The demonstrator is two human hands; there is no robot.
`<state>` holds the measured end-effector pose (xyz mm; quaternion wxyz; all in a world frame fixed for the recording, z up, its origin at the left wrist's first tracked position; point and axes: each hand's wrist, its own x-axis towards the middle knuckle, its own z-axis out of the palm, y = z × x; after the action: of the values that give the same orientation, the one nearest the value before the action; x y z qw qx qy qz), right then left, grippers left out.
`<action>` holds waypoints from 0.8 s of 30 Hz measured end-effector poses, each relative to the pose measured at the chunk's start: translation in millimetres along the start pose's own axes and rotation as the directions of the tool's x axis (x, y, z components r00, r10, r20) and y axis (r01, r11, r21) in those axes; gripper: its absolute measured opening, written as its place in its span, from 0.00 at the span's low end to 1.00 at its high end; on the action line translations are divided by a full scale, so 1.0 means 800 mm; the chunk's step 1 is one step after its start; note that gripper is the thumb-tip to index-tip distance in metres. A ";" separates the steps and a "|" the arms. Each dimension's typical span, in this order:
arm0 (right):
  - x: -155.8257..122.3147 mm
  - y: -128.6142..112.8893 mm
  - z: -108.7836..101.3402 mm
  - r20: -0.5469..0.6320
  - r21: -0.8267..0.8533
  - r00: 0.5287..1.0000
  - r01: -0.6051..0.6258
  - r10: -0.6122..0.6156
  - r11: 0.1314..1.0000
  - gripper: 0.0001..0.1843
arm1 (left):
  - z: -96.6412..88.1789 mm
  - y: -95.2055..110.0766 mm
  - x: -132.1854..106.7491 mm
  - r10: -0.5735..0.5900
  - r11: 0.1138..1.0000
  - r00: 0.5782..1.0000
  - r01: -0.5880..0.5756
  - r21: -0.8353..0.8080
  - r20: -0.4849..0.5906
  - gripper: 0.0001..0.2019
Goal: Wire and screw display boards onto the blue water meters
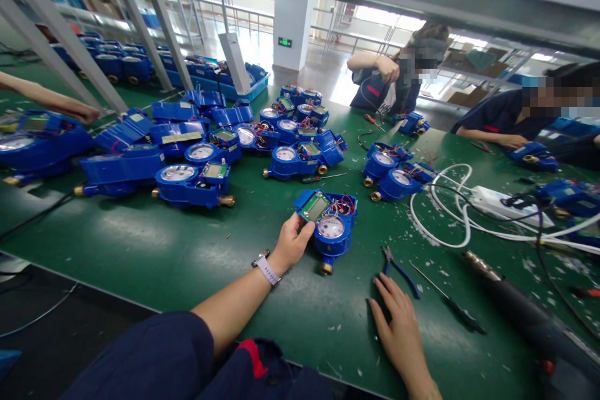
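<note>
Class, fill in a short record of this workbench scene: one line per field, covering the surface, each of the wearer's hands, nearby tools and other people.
surface: green bench
left hand: grips an open blue water meter at its left side
right hand: flat on the bench, fingertips by the blue-handled pliers
other tools: screwdriver, heat gun
other meters: many blue ones across the bench
people: two seated opposite, one arm at far left
</note>
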<state>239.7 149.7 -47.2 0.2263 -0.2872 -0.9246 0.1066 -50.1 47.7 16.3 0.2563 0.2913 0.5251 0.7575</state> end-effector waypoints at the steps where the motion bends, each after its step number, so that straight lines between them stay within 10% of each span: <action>1: 0.000 0.000 0.000 -0.001 0.002 1.000 -0.001 0.001 1.000 0.23 | 0.000 0.000 0.000 -0.009 1.000 1.000 0.009 -0.007 -0.002 0.12; 24: 0.001 0.000 -0.001 -0.017 -0.026 0.999 0.041 -0.042 0.999 0.23 | -0.003 -0.005 0.002 0.016 1.000 0.999 -0.015 0.014 -0.037 0.17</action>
<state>239.6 150.2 -46.6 0.2330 -0.2718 -0.9296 0.0876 -52.7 48.9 12.0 0.2385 0.2831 0.5328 0.7610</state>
